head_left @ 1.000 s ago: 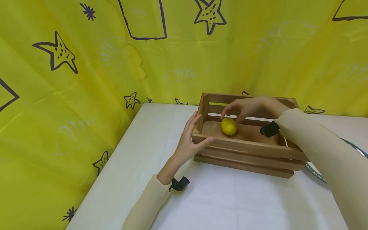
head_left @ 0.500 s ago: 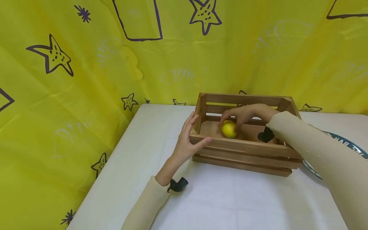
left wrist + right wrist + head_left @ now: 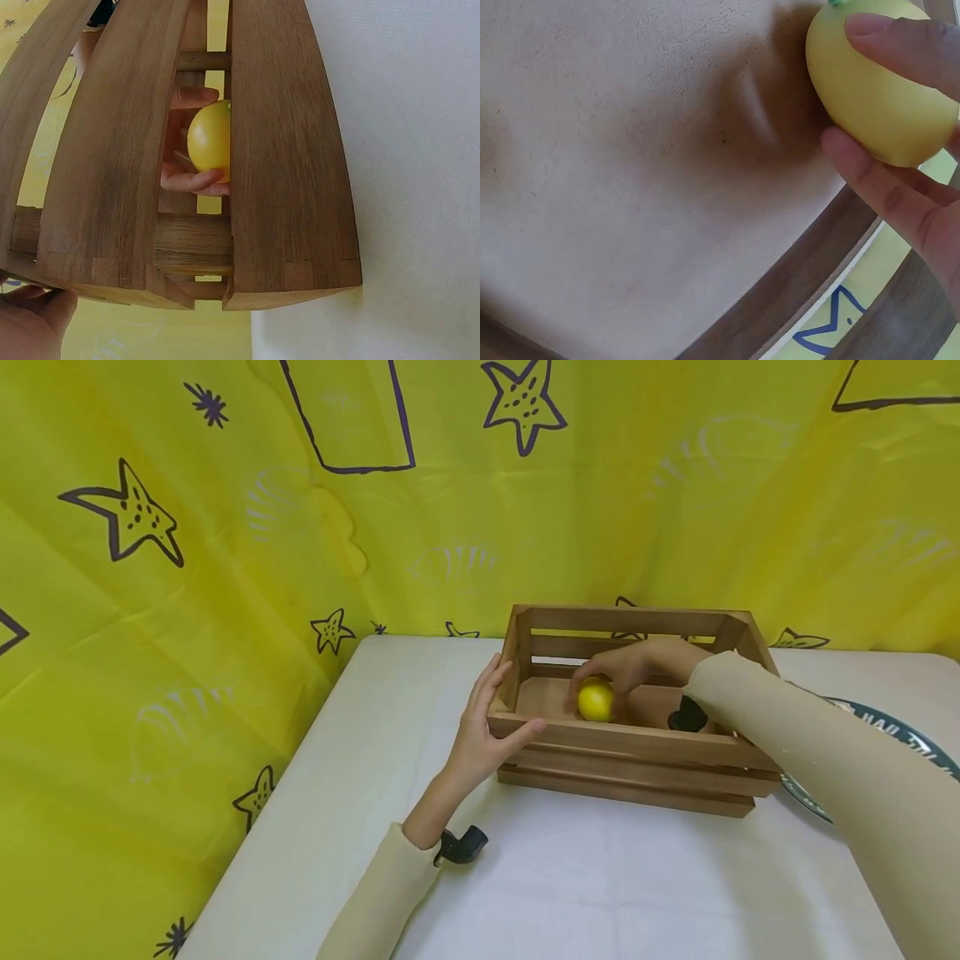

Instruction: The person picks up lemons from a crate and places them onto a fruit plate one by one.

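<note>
A yellow lemon (image 3: 596,700) with a small green tip is inside a slatted wooden crate (image 3: 630,742). My right hand (image 3: 637,664) reaches over the crate's rim and grips the lemon. In the right wrist view, thumb and fingers lie on opposite sides of the lemon (image 3: 877,90), close above the crate floor (image 3: 630,187). Through a gap between slats, the left wrist view shows the lemon (image 3: 208,141) partly hidden. My left hand (image 3: 474,739) rests on the crate's front left corner, its fingers straight along the end wall and its thumb over the front rim.
Beneath the crate is a white-covered table (image 3: 585,885). A plate with a dark green lettered rim (image 3: 888,724) lies right of the crate, partly covered by my right sleeve (image 3: 825,760). Behind hangs a yellow curtain (image 3: 615,510) with starfish drawings.
My right hand has lowered and closed its fingers around the lemon. My left hand stays on the crate's corner. The whole head view has shifted slightly.
</note>
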### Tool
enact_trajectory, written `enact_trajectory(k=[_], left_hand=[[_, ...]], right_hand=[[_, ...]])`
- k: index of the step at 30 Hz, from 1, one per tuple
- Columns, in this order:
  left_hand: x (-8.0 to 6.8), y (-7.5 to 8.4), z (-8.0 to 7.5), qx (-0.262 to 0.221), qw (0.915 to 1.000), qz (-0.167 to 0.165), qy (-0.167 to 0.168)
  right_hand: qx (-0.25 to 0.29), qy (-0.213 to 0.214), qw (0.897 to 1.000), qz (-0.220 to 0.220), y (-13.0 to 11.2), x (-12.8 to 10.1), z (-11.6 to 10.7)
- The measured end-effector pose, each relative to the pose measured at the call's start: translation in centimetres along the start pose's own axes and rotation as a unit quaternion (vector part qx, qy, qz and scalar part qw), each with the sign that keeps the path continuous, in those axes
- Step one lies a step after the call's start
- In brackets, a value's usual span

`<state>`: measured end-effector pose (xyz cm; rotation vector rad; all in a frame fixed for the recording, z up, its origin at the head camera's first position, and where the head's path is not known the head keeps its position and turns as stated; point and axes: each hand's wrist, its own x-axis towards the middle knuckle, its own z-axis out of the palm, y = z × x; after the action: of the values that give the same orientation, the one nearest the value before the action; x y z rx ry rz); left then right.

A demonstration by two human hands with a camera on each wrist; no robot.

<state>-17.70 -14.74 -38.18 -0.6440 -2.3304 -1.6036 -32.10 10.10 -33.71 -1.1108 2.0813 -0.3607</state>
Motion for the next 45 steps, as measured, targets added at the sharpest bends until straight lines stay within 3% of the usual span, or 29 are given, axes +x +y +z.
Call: enact_trajectory(k=[13, 21, 28, 36, 45], left_hand=[[-0.1, 0.3, -0.2, 0.001, 1.0000, -0.002, 0.003], [0.1, 0.4, -0.1, 0.004, 1.0000, -0.002, 0.001], [0.1, 0.3, 0.0, 0.004, 1.0000, -0.004, 0.002], [0.1, 0.4, 0.2, 0.004, 1.0000, -0.004, 0.004], [-0.1, 0.4, 0.3, -0.001, 0.9999, -0.013, 0.005]], right_hand=[[-0.013, 0.003, 0.999, -0.030, 0.0, -0.4, -0.6], [-0.011, 0.029, 0.999, -0.019, -0.5, -1.1, -1.0], [-0.004, 0.028, 0.999, -0.026, -0.8, -1.2, -1.3], [-0.012, 0.033, 0.999, -0.002, -1.8, -2.5, -1.9], [-0.035, 0.064, 0.995, -0.066, -3.9, -4.6, -3.4]])
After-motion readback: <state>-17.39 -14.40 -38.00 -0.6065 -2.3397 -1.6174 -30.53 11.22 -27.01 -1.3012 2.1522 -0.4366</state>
